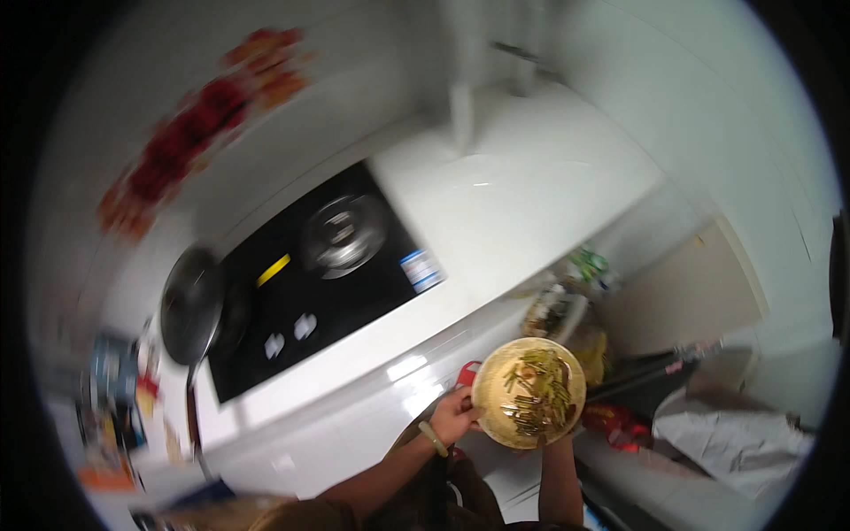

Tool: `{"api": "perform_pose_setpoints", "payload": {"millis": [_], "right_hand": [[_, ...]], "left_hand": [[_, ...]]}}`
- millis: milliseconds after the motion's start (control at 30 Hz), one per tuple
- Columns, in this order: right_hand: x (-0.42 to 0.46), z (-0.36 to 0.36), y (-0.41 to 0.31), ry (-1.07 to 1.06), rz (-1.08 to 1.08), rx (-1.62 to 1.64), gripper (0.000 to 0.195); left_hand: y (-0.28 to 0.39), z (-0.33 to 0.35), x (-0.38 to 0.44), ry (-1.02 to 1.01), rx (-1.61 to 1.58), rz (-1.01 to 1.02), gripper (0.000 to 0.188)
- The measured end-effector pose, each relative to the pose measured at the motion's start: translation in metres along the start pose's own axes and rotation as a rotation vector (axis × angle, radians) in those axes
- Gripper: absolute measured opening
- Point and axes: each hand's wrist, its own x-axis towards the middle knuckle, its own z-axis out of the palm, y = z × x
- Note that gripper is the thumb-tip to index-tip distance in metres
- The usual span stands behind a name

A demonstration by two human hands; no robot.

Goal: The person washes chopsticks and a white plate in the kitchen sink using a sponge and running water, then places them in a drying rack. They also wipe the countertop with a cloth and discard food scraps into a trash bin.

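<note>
A round, pale yellow plate (pixel 491 372) with cut green stalks and bits of other food (pixel 541 391) on it is held low in front of me, past the counter's front edge. My left hand (pixel 457 415) grips the plate's left rim; a pale bangle (pixel 433 439) is on that wrist. My right hand (pixel 554 441) is at the plate's lower right rim, mostly hidden under it, with the forearm coming up from below. A dark wok (pixel 192 305) with a long handle stands tilted on the left part of the black gas hob (pixel 265 312).
The white counter (pixel 518 206) runs beyond and right of the hob. Below its right end are a bin or bag with waste (pixel 554 312), a beige board (pixel 690 285) and a white bag (pixel 724 431). Containers, one of them blue-grey (pixel 113 372), crowd the far left. Much is blurred.
</note>
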Motion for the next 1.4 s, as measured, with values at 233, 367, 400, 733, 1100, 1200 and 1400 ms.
{"api": "perform_pose_setpoints", "payload": {"millis": [233, 367, 400, 733, 1100, 1200, 1400], "right_hand": [[-0.093, 0.101, 0.134, -0.513, 0.056, -0.135, 0.082], [-0.123, 0.156, 0.225, -0.743, 0.309, -0.274, 0.082], [-0.137, 0.171, 0.258, -0.754, 0.373, -0.259, 0.082], [-0.26, 0.277, 0.625, -0.837, 0.982, -0.333, 0.076], [-0.272, 0.344, 0.932, -0.462, 1.382, -0.116, 0.069], [-0.27, 0.336, 0.978, -0.345, 1.377, -0.252, 0.057], [-0.254, 0.292, 1.062, -1.053, 0.671, -1.433, 0.039]], "left_hand": [[-0.013, -0.068, -0.22, 0.237, 0.001, 0.128, 0.041], [-0.021, -0.112, -0.353, 0.479, 0.01, 0.228, 0.041], [-0.02, -0.124, -0.39, 0.574, 0.063, 0.22, 0.039], [-0.057, -0.282, -0.705, 1.005, -0.006, 0.242, 0.035], [-0.159, -0.444, -0.876, 1.324, -0.454, 0.38, 0.034], [-0.179, -0.48, -0.888, 1.435, -0.57, 0.413, 0.033], [-0.188, -0.563, -0.896, 1.481, -0.806, 0.625, 0.032]]}}
